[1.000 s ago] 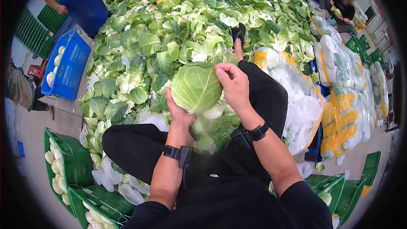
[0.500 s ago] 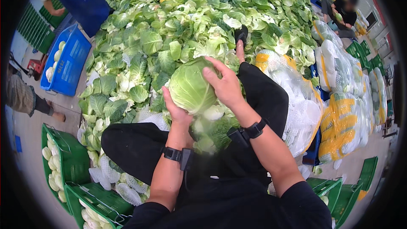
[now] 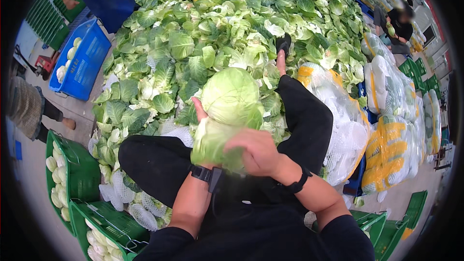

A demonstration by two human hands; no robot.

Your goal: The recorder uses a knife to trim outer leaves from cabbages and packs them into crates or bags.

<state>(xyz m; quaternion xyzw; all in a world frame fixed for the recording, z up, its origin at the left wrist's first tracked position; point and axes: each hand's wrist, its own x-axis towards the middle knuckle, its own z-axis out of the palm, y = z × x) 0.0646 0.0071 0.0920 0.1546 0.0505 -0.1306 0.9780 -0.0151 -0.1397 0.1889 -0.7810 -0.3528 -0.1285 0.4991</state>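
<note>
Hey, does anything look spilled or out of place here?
Possibly the white foam nets: they lie scattered among loose leaves by the green crates, rather than neatly stacked. The cabbage you're holding shows no obvious damage.

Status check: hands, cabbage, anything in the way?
Left hand holding pale-green cabbage. Right hand blurred, at drooping outer leaf. Leaf hides most of left hand.

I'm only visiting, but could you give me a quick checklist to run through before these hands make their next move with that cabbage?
1. Cabbage supported: ok, the left hand holds it.
2. Right hand gripping the leaf: cannot tell, its fingers are blurred.
3. Leaf fully off: cannot tell, it overlaps the cabbage.
4. Right hand out of the way: not ok, it overlaps the leaf.
5. Worker at upper left clear of the cabbage: ok.
</note>
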